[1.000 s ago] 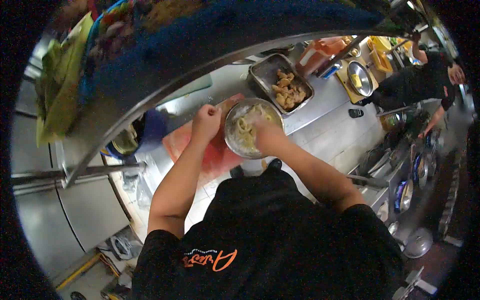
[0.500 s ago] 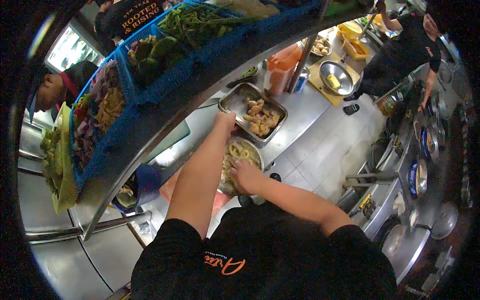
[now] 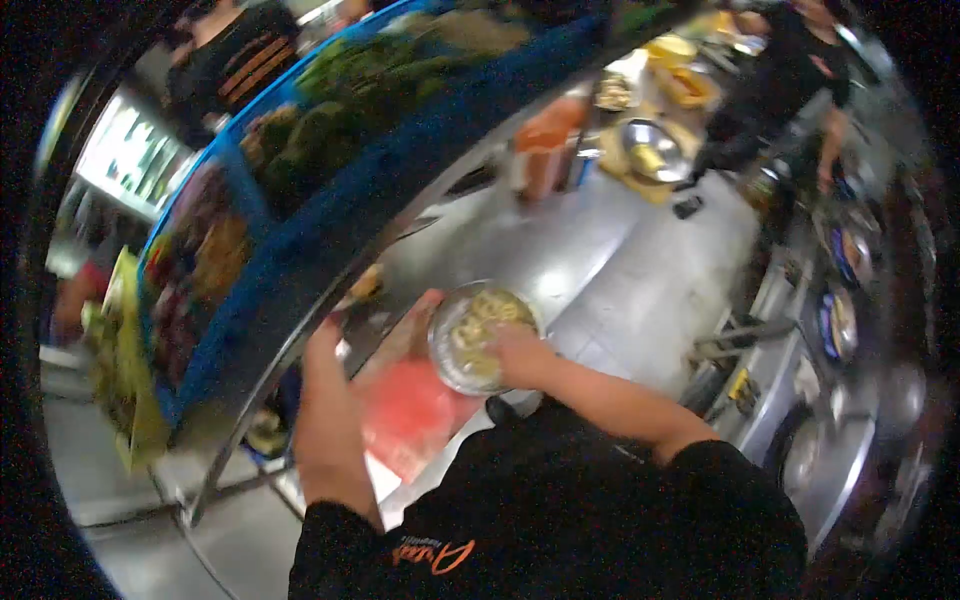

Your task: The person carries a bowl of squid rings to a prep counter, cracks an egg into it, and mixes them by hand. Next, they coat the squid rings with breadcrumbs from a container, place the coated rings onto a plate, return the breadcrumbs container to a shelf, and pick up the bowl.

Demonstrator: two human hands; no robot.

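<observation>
A round metal bowl holds pale, ring-shaped pieces of food in a yellowish coating. My right hand reaches over its near right rim, fingers down among the rings, blurred and partly hidden. To the left, my left hand is at the metal shelf edge, smeared by motion; I cannot make out its fingers or anything in them. Just beyond it a small brownish-orange patch shows under the shelf, too blurred to name. A red cutting board lies left of the bowl.
Overhead, a blue crate of vegetables hangs over the steel counter. An orange container and a metal pan stand farther back. A co-worker is at the upper right, another person at the upper left.
The steel tray of fried pieces has left its spot behind the bowl. My left hand has swung left toward the shelf. My right hand stays at the bowl; the view has shifted and blurred.
</observation>
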